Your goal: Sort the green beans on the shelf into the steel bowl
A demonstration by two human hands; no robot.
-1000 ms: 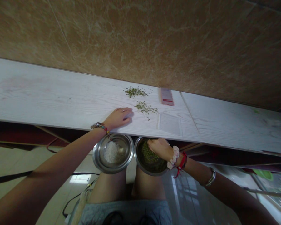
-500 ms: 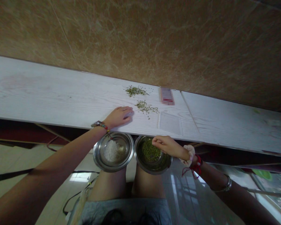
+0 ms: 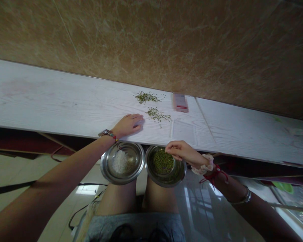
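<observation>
Two steel bowls rest on my knees: the left bowl [image 3: 138, 164] holds white rice, the right bowl [image 3: 179, 173] holds green mung beans. My left hand [image 3: 128, 125] lies flat on the white wooden board [image 3: 65, 104], fingers stretched toward a small scatter of green beans [image 3: 158, 115]. A second bean pile [image 3: 145, 97] lies farther back. My right hand [image 3: 180, 150] hovers over the bean bowl's far rim, fingers curled together in a pinch; what they hold is hidden.
A blurred small red-and-white object [image 3: 180, 102] lies on the board right of the bean piles. A brown marbled wall [image 3: 166, 43] rises behind the board. Glossy floor tiles and a black cable [image 3: 12, 190] show below.
My right hand has lifted out of the bean bowl and risen toward the board's edge with fingers pinched. My left hand has stayed in place.
</observation>
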